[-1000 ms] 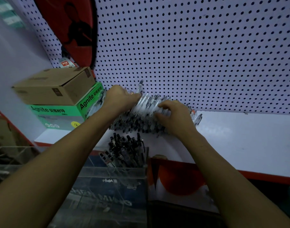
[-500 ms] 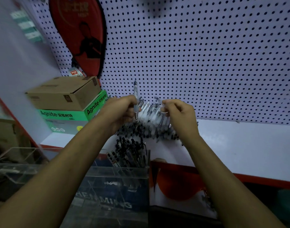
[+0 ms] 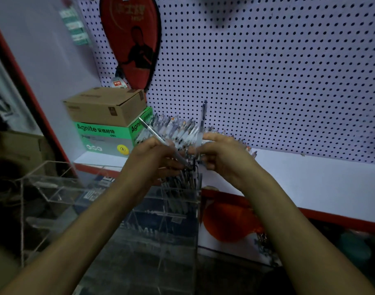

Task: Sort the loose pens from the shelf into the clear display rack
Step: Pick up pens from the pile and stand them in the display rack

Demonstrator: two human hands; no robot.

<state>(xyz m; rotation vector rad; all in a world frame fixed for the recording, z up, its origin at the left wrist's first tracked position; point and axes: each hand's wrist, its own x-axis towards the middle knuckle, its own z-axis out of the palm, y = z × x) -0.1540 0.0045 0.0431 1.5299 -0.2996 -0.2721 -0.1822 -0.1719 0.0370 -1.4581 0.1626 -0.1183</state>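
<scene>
- left hand (image 3: 154, 158) pinches one pen (image 3: 161, 139), its top tilted toward 10 o'clock, tip aimed down, likely ready to drop in.
- right hand (image 3: 224, 154) grips an upright pen (image 3: 201, 124), top at 12 o'clock.
- clear display rack (image 3: 139, 209) sits at 6 o'clock below both hands; loose pens (image 3: 178, 128) lie on the shelf (image 3: 310, 177) behind.

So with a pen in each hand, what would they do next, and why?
Probably lower the left hand and slip its slanted pen into the clear display rack. The pen's tip already points down at the pens standing there; the right hand holds its pen upright.
</scene>
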